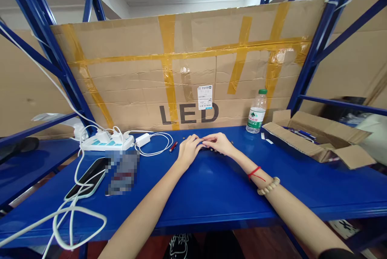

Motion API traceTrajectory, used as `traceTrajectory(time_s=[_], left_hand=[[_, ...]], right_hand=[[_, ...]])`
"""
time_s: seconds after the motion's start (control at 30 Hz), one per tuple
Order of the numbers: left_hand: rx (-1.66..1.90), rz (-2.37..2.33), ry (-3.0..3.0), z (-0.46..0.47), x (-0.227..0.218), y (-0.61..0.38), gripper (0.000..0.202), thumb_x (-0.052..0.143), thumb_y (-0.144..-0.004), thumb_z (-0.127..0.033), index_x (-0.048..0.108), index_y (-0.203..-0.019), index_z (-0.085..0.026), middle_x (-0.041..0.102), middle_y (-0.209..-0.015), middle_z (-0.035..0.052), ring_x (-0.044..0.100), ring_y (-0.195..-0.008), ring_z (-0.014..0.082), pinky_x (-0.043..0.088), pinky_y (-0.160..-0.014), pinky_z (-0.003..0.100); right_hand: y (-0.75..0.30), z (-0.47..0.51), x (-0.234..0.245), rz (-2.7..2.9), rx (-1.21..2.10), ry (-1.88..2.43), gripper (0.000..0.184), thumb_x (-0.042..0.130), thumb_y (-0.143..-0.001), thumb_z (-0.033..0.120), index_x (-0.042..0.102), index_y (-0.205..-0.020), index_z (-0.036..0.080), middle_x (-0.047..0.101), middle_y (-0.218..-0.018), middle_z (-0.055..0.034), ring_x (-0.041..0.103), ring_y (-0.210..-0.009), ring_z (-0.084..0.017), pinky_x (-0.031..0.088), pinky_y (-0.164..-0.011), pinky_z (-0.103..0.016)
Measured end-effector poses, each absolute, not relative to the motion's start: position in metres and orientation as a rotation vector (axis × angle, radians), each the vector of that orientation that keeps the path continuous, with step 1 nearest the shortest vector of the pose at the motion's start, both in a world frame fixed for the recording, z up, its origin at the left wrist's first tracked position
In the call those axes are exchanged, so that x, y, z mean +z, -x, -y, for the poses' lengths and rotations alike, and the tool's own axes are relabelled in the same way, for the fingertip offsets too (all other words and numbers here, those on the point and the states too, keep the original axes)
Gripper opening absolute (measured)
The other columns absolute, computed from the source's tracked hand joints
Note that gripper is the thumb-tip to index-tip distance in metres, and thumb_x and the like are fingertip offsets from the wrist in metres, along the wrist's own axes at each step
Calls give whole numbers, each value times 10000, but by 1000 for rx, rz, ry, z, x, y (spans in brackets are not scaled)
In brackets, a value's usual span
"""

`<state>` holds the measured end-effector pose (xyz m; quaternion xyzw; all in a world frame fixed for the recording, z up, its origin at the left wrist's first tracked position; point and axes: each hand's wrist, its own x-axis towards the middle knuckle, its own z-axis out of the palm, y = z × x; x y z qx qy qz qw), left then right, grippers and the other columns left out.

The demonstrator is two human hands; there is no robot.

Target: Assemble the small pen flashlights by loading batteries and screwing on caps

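"Two hands, close together. Whose, and what do they hold?"

"Mine. My left hand [189, 150] and right hand [219, 143] meet at the fingertips above the blue painted metal table [232, 194], fingers drawn in narrow. Whether anything is pinched between them I cannot tell. A small cluster of dark bits [211, 149] lies on the tabletop under my fingers, partly covered."

"Can you read anything from there?"

"Plainly, three big black printed letters [187, 113], 'LED', on the tan cardboard panel [130, 89] behind the table, which yellow-brown tape crosses. At the top of the D sits a white rectangular paper label [205, 97] with a barcode; its print is too small for me."

"And the drink?"

"That clear plastic bottle with a green cap [256, 113] stands upright near the panel, to the right of my hands. Its wrap is green and white with Chinese characters, but I can't make out the brand."

"What else is around?"

"Beside the bottle, an open brown cardboard box [287, 140] holding slim blue pen-like sticks [304, 134]. Left of my hands, a small dark red cylinder [173, 147] near a white plastic adapter [143, 140]; farther left, a white power strip [87, 144] and a dark-screened phone with a pale rim [87, 178]."
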<state>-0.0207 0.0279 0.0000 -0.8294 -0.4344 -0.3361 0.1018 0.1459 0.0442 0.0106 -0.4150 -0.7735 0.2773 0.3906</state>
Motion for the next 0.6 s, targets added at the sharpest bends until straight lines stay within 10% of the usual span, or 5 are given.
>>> traceTrajectory(time_s=[0.23, 0.6], left_hand=[[-794, 1490, 2526, -37, -12, 22, 333, 545, -769, -440, 559, -1005, -206, 548, -972, 36, 503, -943, 191, 390, -821, 314], [-899, 1599, 2529, -32, -9, 22, 175, 414, -873, -286, 555, -886, -183, 612, -934, 19, 521, -907, 165, 351, -826, 312]], right_hand=[[-167, -41, 24, 2040, -100, 1690, 203, 522, -775, 362, 683, -848, 262, 695, -871, -11, 618, -835, -193, 429, -622, -257], [-158, -36, 22, 2268, -164, 1417, 265, 490, -808, 424, 646, -944, 260, 649, -970, -19, 582, -884, -158, 427, -664, -229]])
